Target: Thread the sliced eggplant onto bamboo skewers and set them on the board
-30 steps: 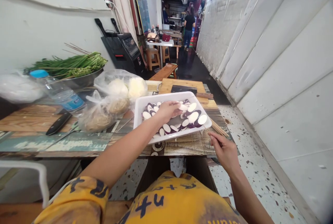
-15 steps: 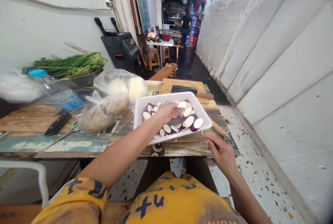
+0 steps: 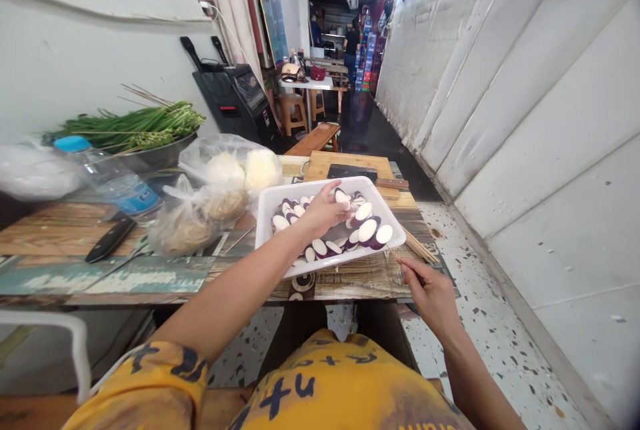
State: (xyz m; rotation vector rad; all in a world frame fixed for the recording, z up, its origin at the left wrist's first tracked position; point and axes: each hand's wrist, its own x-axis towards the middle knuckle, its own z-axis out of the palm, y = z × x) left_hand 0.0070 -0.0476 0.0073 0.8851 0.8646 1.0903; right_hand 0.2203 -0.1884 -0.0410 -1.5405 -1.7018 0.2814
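Note:
A white plastic tray [image 3: 264, 213] on the table holds many oval eggplant slices with white flesh and purple skin. Over its middle, my left hand [image 3: 323, 212] is closed on an eggplant slice [image 3: 342, 198], held up between thumb and fingers. My right hand [image 3: 434, 298], just off the tray's near right corner, pinches the end of a thin bamboo skewer [image 3: 393, 254]. Several eggplant slices [image 3: 368, 230] line up on that skewer above the tray's right side. My left fingers partly hide the far end of the row.
A bundle of skewers [image 3: 420, 247] lies right of the tray. Behind are a cutting board [image 3: 320, 162] and a cleaver [image 3: 393, 183]. To the left are bagged food [image 3: 185, 223], a water bottle [image 3: 125, 187], a black-handled knife [image 3: 111, 239] and a bowl of greens [image 3: 150, 127]. A person [image 3: 352, 43] stands far back.
My left hand has lifted slightly and turned, bringing an eggplant slice up between its fingers near the skewer's far end. My right hand has shifted very slightly right with the skewer.

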